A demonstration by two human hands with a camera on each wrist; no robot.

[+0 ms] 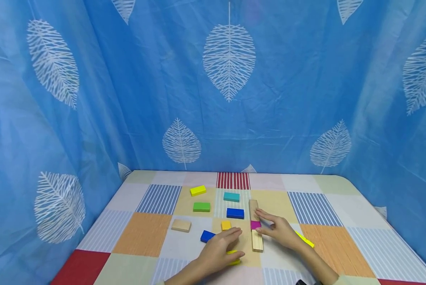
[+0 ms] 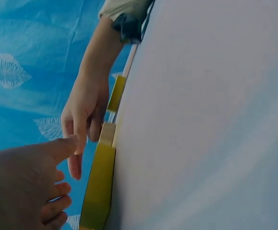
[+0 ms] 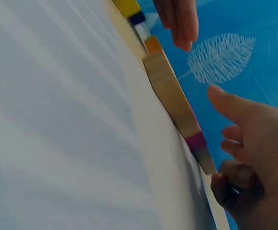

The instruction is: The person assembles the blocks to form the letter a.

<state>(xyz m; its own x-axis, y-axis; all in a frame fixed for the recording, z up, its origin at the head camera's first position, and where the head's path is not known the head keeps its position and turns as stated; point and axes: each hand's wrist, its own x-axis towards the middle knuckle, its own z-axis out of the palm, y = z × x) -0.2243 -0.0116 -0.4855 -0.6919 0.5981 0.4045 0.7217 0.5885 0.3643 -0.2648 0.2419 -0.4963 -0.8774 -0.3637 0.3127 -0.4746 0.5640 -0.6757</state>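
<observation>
A row of two plain wooden blocks, the far one (image 1: 253,209) and the near one (image 1: 257,241), has a magenta block (image 1: 255,225) between them. Over the row's right side is my right hand (image 1: 282,232), its index fingertip by the far wooden block and its thumb by the magenta one; contact is unclear. My left hand (image 1: 218,248) hovers with relaxed fingers above a yellow block (image 1: 235,261), partly hiding it. In the left wrist view, that yellow block (image 2: 98,187) lies below the thumb, apart from it. Nothing is gripped by either hand.
Left of the row lie blue (image 1: 235,213), teal (image 1: 231,196), green (image 1: 201,207), yellow (image 1: 197,190), wooden (image 1: 181,225) and orange-yellow (image 1: 226,225) blocks. Another blue block (image 1: 207,236) is partly behind my left hand. A yellow piece (image 1: 305,239) lies beyond my right forearm. Blue curtains (image 1: 145,79) surround the patchwork-covered table (image 1: 141,237).
</observation>
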